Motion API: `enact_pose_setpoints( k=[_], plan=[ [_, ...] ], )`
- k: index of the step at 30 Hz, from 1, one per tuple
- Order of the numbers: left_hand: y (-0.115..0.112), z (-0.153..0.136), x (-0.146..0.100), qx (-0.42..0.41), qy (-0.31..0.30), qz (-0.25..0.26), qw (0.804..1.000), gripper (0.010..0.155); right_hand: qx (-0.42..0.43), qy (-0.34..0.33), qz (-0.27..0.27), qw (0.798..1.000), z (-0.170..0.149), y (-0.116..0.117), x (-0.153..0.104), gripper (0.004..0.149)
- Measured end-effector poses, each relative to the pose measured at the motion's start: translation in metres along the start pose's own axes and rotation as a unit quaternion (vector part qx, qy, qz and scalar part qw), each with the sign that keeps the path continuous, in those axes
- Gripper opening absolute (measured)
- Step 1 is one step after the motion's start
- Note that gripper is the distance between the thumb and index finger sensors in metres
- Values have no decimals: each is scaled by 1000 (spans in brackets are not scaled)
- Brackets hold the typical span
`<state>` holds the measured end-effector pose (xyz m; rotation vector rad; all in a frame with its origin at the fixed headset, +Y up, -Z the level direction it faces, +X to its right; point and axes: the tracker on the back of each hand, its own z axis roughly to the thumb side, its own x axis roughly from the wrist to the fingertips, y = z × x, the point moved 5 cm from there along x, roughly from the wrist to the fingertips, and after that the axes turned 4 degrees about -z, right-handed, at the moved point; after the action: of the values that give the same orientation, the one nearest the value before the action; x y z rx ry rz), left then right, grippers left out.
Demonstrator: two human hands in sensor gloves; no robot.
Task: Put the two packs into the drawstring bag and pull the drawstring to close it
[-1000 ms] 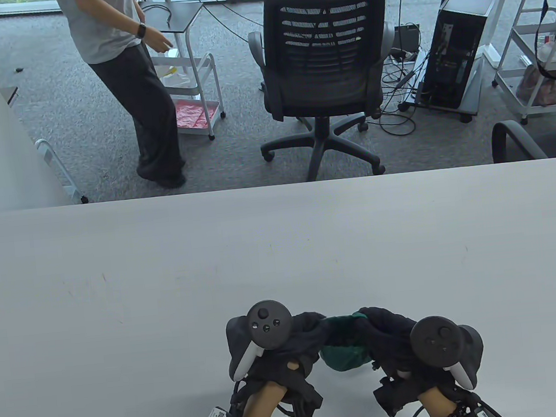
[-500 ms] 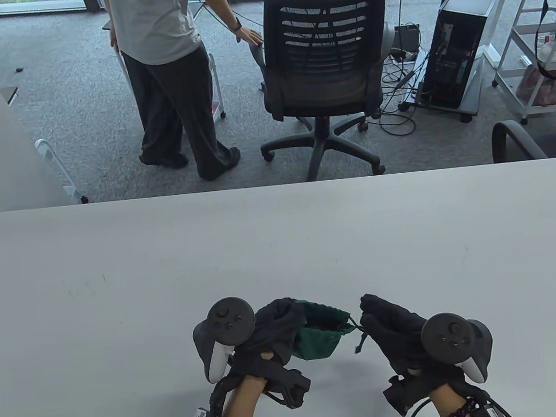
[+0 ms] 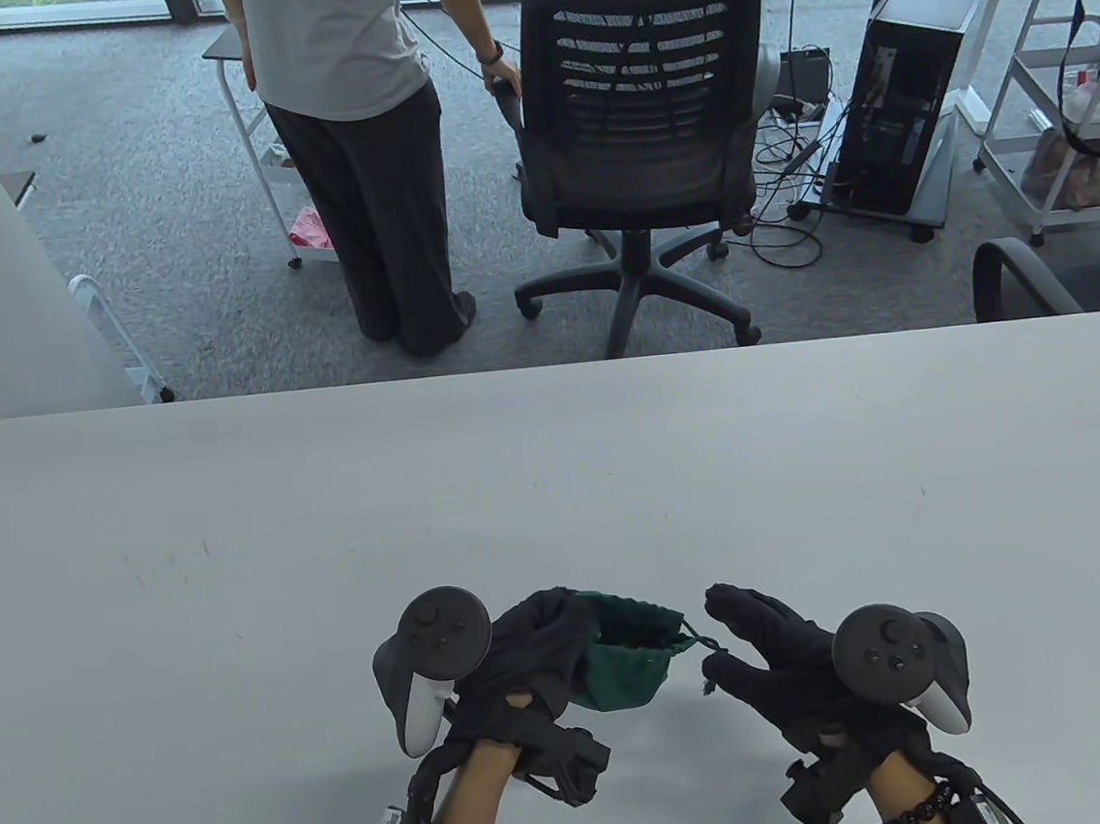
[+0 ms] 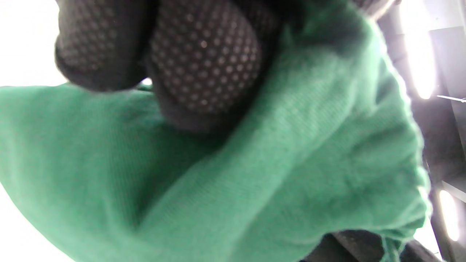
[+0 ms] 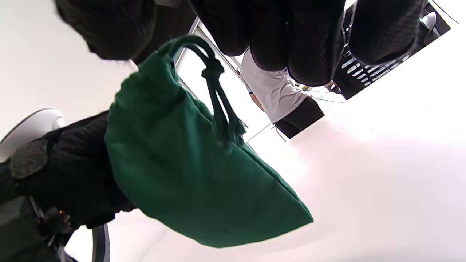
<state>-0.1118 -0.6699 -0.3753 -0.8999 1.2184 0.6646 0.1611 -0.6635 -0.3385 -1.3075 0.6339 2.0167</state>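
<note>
My left hand [image 3: 533, 642] grips the left side of the green drawstring bag [image 3: 628, 672] near the table's front edge. The bag's rim is gathered into ruffles around a dark gap. A knotted drawstring [image 3: 711, 654] with a frayed tail hangs out of its right side. My right hand [image 3: 762, 649] is just right of the cord, fingers spread and straight, gripping nothing. In the right wrist view the cord loop [image 5: 213, 72] dangles free below my fingers [image 5: 291, 43] and the bag [image 5: 182, 171] bulges. In the left wrist view my fingertips [image 4: 204, 65] press into the green cloth [image 4: 273, 174]. No packs show.
The grey table [image 3: 557, 489] stretches bare beyond my hands. Past its far edge a person [image 3: 356, 110] stands with a hand on a black office chair [image 3: 644, 121]. A white cart [image 3: 278, 166] and a computer tower [image 3: 906, 76] stand on the carpet.
My hands drew apart, the left taking the bag leftward and the right pulling the cord rightward. My right fingers have now spread off the cord. The person walked over to the chair.
</note>
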Motion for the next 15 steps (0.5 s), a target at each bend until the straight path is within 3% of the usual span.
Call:
enact_pose_setpoints(
  k=[4,11,15],
  plan=[
    [-3,1,0,-4,-4,-9,1000,44,-5,0,13,1000,1,7,1,74],
    [-3,1,1,-12,-6,-15,1000,44,7,1,-7,1000,0,5,2,43],
    [-2,-1,2,-17,-1,-18,1000,44,12,1,-8,1000,0,2,2,37]
  ],
)
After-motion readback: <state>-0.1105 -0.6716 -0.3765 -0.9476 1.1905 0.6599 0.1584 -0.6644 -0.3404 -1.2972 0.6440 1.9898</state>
